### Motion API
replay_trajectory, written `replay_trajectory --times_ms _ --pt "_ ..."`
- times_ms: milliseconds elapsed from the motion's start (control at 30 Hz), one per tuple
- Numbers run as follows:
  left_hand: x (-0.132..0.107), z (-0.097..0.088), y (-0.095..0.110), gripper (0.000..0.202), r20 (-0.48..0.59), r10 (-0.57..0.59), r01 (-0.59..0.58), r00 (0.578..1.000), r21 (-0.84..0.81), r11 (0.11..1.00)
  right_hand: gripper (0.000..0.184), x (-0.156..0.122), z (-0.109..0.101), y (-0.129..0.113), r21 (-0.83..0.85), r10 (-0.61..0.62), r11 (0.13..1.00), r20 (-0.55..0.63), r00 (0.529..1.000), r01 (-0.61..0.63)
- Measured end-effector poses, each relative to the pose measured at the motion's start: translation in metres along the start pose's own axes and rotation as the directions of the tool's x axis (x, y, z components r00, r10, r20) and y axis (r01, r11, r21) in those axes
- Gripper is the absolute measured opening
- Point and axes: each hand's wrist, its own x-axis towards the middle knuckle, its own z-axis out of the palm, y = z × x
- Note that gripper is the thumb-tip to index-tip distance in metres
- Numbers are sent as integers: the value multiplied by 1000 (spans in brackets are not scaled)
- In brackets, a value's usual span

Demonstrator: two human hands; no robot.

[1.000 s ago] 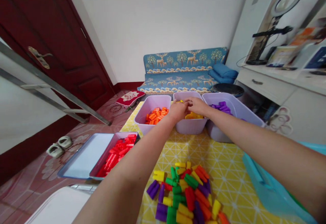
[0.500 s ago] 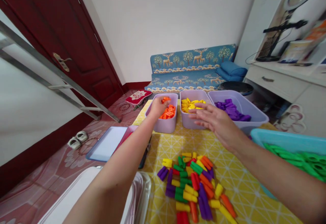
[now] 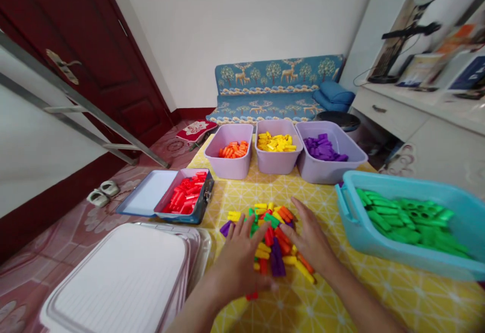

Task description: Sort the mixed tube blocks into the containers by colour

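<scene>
Two hands, the left hand (image 3: pixel 239 258) and the right hand (image 3: pixel 311 242), lie flat with fingers spread, flanking and touching the pile of mixed-coloured plastic tubes (image 3: pixel 273 239). This pile rests on the yellow patterned surface (image 3: pixel 265 191).

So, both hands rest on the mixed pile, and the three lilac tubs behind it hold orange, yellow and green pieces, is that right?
Not quite: the head view shows the third lilac tub holding purple pieces, not green. The left hand and right hand do rest on the mixed pile.
</scene>
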Motion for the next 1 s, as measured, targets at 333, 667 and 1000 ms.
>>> replay_trajectory --times_ms 333,667,1000 --pt "38 46 -8 99 -212 74 -50 975 116 992 35 36 23 -6 80 -80 994 78 994 74" --pt "98 36 -30 80 -362 76 -221 929 -378 899 29 35 16 9 429 69 898 69 995 -93" --pt "94 32 -27 31 -409 -1 -204 912 -458 865 27 35 23 3 521 68 844 130 989 -126"
